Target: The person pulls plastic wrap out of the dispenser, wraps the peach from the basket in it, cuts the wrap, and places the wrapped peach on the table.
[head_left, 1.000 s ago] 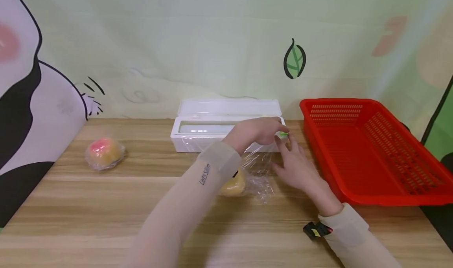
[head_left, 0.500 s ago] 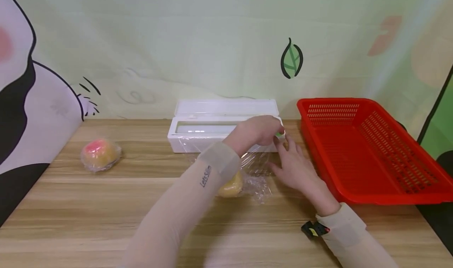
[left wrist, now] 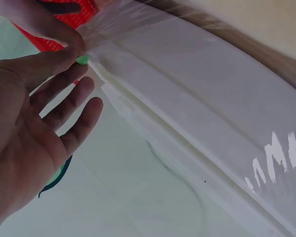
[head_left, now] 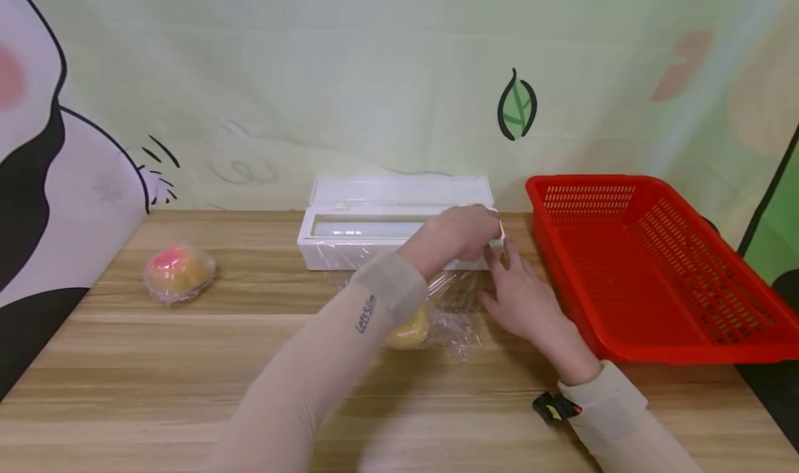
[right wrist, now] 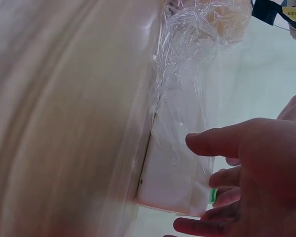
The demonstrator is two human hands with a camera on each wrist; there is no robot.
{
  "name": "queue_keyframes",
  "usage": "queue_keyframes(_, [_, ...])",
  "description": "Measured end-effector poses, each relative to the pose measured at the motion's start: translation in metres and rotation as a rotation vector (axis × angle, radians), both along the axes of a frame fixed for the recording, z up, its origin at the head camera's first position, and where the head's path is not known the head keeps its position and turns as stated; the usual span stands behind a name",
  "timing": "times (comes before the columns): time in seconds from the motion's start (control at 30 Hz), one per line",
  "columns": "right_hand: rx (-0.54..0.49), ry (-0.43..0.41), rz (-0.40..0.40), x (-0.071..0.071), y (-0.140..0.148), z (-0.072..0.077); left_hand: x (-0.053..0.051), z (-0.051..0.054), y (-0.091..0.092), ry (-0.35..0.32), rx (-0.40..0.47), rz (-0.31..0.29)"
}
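Note:
In the head view my left hand (head_left: 458, 231) reaches across to the right end of a white cling film dispenser box (head_left: 340, 254). Thumb and forefinger pinch a small green slider knob (left wrist: 82, 59) at the box's corner, seen in the left wrist view. Right beside it, my right hand (head_left: 521, 293) has its fingers loosely extended, fingertips close to the knob and the left fingertips; whether they touch it I cannot tell. Clear cling film (right wrist: 182, 74) runs from the box down to a yellowish round fruit (head_left: 410, 331), partly hidden by the left forearm.
A peach-like pink and yellow fruit (head_left: 179, 272) wrapped in film lies at the left of the wooden table (head_left: 156, 390). The red basket (head_left: 655, 272) stands at the right, close to the right hand. The box lid (head_left: 399, 190) stands raised against the backdrop.
My left fingers have closed over the green knob at the box's right end, which showed more a second ago. The right hand stays nearly in place; the view has shifted slightly.

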State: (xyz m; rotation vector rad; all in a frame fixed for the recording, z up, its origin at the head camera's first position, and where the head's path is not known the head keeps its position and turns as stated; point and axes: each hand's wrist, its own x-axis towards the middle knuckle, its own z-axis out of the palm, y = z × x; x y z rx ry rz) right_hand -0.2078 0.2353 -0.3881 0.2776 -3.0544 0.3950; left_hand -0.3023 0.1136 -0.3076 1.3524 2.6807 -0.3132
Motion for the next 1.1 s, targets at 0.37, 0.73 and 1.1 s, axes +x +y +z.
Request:
queue_keyframes(0.37, [0.054,0.004,0.004,0.0022,-0.0032,0.0014,-0.0011,-0.0017,-0.0049,0.013,0.007,-0.008])
queue_keyframes(0.73, [0.103,-0.04,0.005,0.0012,-0.0013,0.0049,0.0015,-0.0018,-0.0033,0.025,0.027,-0.025])
queue_keyframes(1.1, [0.099,-0.043,0.026,-0.0002,0.0029,0.0056,0.0013,-0.0039,-0.0067,0.024,0.027,-0.023])
